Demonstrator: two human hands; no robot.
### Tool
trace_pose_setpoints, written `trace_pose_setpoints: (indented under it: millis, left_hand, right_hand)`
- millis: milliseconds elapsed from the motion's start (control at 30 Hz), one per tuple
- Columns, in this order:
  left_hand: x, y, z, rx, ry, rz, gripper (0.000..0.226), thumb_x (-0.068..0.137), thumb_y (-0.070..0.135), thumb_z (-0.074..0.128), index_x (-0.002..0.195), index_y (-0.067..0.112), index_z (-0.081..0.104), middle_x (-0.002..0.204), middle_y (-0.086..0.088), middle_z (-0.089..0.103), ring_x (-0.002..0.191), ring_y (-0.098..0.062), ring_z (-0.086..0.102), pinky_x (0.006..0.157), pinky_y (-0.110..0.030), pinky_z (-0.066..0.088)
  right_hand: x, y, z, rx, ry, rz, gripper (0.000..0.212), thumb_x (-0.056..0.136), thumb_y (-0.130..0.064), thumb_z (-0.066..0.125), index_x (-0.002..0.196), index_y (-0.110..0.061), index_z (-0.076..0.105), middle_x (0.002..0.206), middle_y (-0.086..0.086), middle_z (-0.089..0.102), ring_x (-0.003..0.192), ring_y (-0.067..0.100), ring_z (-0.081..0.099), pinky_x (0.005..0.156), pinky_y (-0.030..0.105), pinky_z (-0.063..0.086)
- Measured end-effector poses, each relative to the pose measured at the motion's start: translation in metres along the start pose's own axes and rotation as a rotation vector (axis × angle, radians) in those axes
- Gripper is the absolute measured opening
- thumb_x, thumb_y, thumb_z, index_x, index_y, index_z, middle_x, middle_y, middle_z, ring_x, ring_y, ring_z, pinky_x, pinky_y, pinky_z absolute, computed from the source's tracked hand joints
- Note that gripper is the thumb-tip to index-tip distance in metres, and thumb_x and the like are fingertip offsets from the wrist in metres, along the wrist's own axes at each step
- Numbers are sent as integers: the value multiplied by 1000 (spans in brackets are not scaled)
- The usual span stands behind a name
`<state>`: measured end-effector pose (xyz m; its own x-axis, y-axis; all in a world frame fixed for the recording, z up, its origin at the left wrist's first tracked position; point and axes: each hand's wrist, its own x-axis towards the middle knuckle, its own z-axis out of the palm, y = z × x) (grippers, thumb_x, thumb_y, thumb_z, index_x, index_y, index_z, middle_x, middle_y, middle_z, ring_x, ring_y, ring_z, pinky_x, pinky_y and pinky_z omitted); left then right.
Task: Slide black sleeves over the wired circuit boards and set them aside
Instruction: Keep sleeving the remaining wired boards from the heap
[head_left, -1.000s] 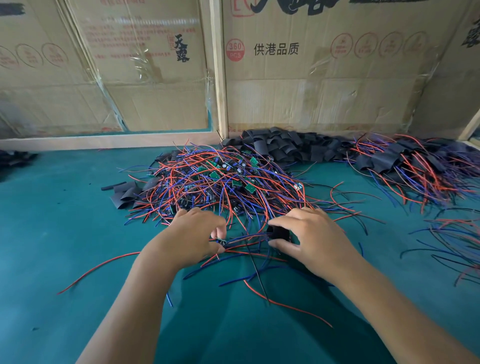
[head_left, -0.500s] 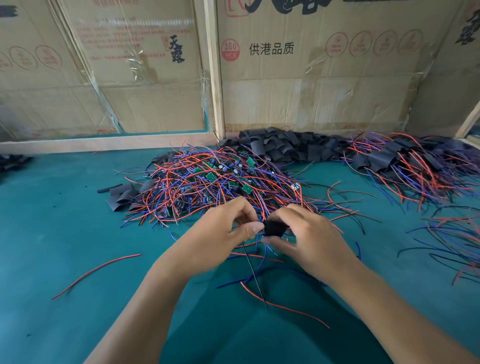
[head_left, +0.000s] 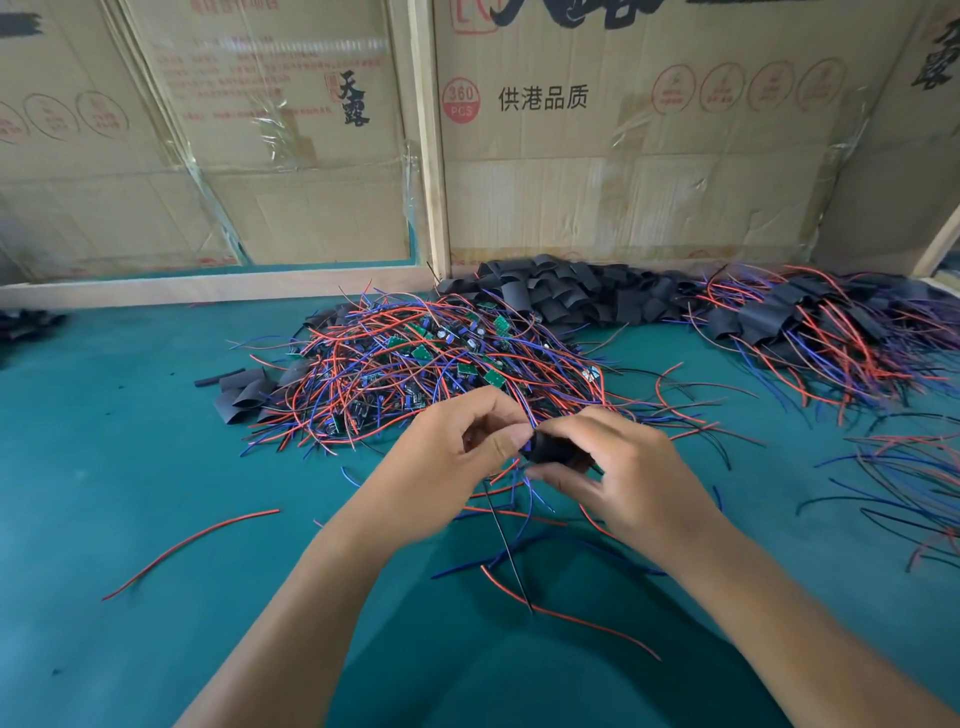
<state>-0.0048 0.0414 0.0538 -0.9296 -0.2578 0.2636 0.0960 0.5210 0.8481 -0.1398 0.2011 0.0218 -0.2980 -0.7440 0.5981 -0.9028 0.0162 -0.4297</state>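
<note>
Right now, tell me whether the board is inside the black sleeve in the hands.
Cannot tell. The right hand pinches the black sleeve with the left hand at its mouth, hiding any board.

Left grip (head_left: 467, 457) and right grip (head_left: 618, 467) fingertip-to-fingertip, fingers curled, pinching.

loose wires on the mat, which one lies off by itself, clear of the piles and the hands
The red wire at the near left. It lies alone on the green mat, touching nothing, while the other strays cross each other under the hands.
</note>
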Motion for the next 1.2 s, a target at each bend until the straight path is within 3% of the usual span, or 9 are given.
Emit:
trace_pose_setpoints:
  millis: [100, 233, 700, 1000, 1200]
  left_hand:
    - [0, -2, -4, -22, -17, -35, 13, 99, 12, 61, 98, 22, 69, 81, 10, 67, 72, -8, 56, 72, -35, 51]
    - [0, -3, -6, -129, -11, -111, 7, 96, 8, 65, 102, 8, 61, 78, 3, 70, 61, -13, 58, 61, -25, 50]
    - [0, -3, -2, -240, -20, -232, 9, 90, 3, 71, 93, 3, 62, 69, -2, 63, 49, -10, 47, 48, -19, 39]
    - [2, -4, -1, -263, 13, -245, 19, 83, -3, 75, 95, 1, 61, 72, -1, 64, 52, -8, 47, 49, -17, 40]
    - [2, -7, -5, -228, -14, -185, 25, 78, -1, 81, 92, 6, 62, 76, -1, 67, 66, -11, 54, 62, -17, 44]
  right_hand:
    - [0, 2, -3, -29, 18, -6, 34, 86, -38, 75, 108, -12, 71, 91, 2, 65, 79, 23, 64, 69, 44, 54]
    - [0, 1, -5, -45, 19, -62, 34, 88, -39, 70, 109, -12, 71, 94, 1, 64, 79, 20, 63, 69, 40, 54]
    - [1, 0, -3, -41, -9, -115, 33, 89, -38, 69, 112, -13, 69, 99, 1, 62, 82, 21, 63, 70, 42, 54]
    - [0, -1, -1, -44, -25, -142, 34, 88, -34, 71, 113, -11, 70, 101, 3, 64, 83, 20, 63, 69, 39, 55]
    - [0, -5, 0, -50, -36, -150, 35, 88, -32, 71, 115, -8, 71, 101, 5, 66, 82, 17, 63, 71, 37, 55]
